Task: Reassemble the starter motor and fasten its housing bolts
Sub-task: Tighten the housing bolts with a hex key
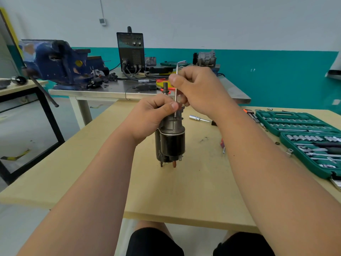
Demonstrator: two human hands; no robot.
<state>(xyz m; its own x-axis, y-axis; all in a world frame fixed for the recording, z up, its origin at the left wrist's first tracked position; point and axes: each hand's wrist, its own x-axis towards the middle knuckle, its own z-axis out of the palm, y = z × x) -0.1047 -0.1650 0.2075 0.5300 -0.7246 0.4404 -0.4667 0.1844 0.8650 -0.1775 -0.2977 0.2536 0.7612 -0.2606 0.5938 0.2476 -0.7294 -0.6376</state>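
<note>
- The starter motor stands upright in the middle of the wooden table, black body low, grey metal housing on top, its terminals down on the board.
- The left hand is clamped round the grey upper housing, fingers curled over the top and the thumb tip right beside the tool's shaft.
- A short stub of shaft pokes up out of the motor just behind those fingers.
- The right hand sits above and to the right, thumb and fingers pinching an L-shaped hex key high on its long leg.
- The key's bent end sticks out above the hand, and the long leg runs almost straight down between the two hands.
- The tip meets a small dark bolt on the housing's shoulder; whether it is fully seated is too small to tell.
- Just right of the motor a socket wrench lies flat on the board.
- Far right, a green socket set lies open, rows of sockets showing.
- Behind, on a steel table, sit a blue vise and a black welder with its cables trailing.
</note>
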